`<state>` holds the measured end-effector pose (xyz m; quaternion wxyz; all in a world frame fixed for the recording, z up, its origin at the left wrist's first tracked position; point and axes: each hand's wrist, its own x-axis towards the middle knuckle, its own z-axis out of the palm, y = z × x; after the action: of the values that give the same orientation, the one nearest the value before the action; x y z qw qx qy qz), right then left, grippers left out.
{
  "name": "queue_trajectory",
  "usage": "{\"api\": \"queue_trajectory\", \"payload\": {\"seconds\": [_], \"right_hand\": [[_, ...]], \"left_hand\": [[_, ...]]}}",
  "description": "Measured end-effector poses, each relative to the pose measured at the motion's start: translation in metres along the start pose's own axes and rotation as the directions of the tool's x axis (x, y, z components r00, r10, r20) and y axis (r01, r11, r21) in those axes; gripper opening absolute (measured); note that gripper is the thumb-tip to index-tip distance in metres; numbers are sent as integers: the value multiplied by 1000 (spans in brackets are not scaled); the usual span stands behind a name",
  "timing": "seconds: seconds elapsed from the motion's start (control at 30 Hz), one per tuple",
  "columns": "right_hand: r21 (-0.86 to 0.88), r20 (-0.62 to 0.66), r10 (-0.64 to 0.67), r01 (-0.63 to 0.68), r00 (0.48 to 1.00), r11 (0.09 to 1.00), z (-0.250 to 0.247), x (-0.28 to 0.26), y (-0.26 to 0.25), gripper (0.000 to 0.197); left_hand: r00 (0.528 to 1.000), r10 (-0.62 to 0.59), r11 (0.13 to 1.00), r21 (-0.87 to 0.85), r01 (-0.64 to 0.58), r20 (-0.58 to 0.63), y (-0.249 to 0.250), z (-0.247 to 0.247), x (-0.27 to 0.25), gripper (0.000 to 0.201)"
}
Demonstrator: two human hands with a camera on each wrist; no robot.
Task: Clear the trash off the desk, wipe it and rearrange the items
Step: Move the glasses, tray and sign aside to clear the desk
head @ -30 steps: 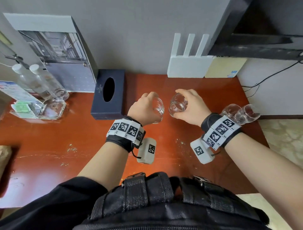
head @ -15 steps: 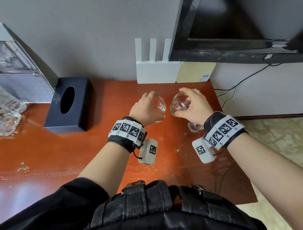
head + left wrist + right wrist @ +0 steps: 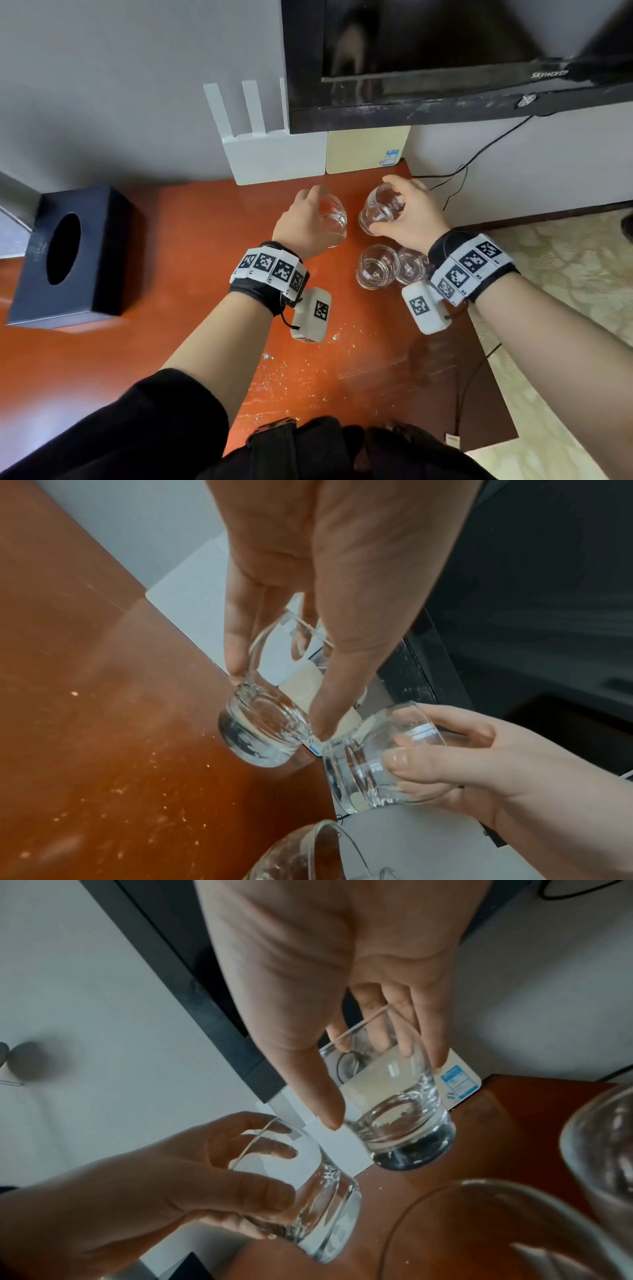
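Both clear glasses [image 3: 334, 219] carried rightward, empty.

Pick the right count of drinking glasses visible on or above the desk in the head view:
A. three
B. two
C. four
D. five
C: the left hand grips one glass, the right hand grips another, and two more glasses stand together on the desk just below the right hand.

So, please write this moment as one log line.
left hand: holds glass | right hand: holds glass | two glasses stand on desk
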<state>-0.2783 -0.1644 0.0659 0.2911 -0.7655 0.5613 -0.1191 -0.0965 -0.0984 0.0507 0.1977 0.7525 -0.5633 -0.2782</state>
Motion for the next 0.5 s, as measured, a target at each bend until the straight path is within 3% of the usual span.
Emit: {"api": "queue_trajectory", "payload": {"seconds": [0.5], "right_hand": [[-88, 51, 153, -148, 987, 985, -4, 31, 63, 81]], "left_hand": [[977, 40, 991, 118, -65, 209, 18, 56, 61, 81]]}}
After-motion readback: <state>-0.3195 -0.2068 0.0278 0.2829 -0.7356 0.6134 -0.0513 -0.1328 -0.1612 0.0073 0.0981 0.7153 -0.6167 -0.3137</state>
